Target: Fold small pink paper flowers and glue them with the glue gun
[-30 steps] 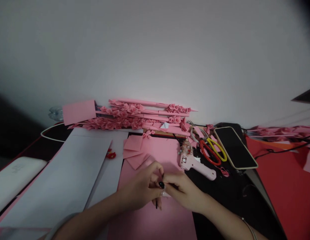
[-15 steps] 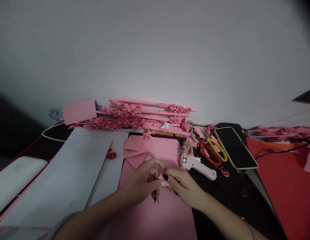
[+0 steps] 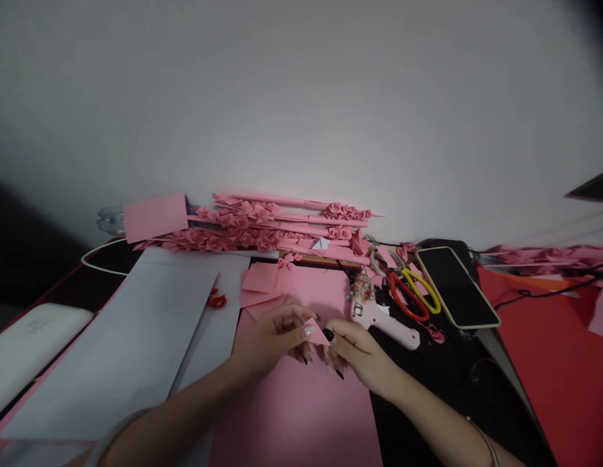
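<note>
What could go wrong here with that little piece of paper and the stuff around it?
The small pink paper, pinched between the left hand and right hand, could crease or tear.
The right hand might bump the glue gun lying close by; whether it's hot, I can't tell.
The left hand might nudge the loose pink squares.

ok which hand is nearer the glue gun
Right. The right hand is just on the near side of the glue gun; the left hand is farther off to its left, with the folded pink paper between the two hands.
</note>
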`<state>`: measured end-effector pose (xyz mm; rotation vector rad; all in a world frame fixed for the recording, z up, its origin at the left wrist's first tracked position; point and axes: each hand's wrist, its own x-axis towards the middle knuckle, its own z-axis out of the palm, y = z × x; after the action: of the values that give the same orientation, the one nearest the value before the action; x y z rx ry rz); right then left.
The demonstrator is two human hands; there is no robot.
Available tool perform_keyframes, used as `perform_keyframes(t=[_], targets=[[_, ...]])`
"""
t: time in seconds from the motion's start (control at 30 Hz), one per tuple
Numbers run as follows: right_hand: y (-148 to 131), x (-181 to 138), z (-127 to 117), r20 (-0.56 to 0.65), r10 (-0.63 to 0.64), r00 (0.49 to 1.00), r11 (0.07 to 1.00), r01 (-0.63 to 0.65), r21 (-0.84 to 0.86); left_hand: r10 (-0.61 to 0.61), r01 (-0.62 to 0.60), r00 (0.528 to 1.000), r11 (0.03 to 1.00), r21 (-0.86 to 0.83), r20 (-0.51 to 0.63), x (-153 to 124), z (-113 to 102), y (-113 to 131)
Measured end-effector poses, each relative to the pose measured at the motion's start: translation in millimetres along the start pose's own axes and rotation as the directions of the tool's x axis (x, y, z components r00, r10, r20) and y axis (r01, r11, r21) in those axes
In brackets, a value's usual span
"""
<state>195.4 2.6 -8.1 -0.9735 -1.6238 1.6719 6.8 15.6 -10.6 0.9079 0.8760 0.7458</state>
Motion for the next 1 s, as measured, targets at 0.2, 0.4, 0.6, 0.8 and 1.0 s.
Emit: perform_keyframes(t=[0.2,0.4,0.6,0.8,1.0], targets=[[-2.9,1.3,5.2,-0.141,-0.007,0.990,0.998,0.017,0.067,-0.020,0.021,1.000,1.000,0.006,-0.009,-0.1,0.0,0.5],[-4.7,3.4,2.0,-0.195,-0.098,0.976,0.995,0.102,0.015,-0.064,0.064,0.998,0.998,0.008,-0.008,0.3,-0.6,-0.5],[-6.3,6.1,-3.9,-0.079,-0.175,0.981,0.982,0.180,0.064,-0.069,0.071,0.996,0.997,-0.025,0.058,-0.5,0.3,0.3],[-6.4,6.0,-3.8,-0.116,-0.166,0.979,0.985,0.170,0.030,-0.111,0.112,0.988,0.994,0.002,0.105,-2.8,2.8,2.1],[-8.9,6.7,-2.0,-0.164,-0.138,0.977,0.988,0.124,-0.094,-0.137,0.138,0.985,0.990,-0.001,0.101,-3.6,3.1,1.1]])
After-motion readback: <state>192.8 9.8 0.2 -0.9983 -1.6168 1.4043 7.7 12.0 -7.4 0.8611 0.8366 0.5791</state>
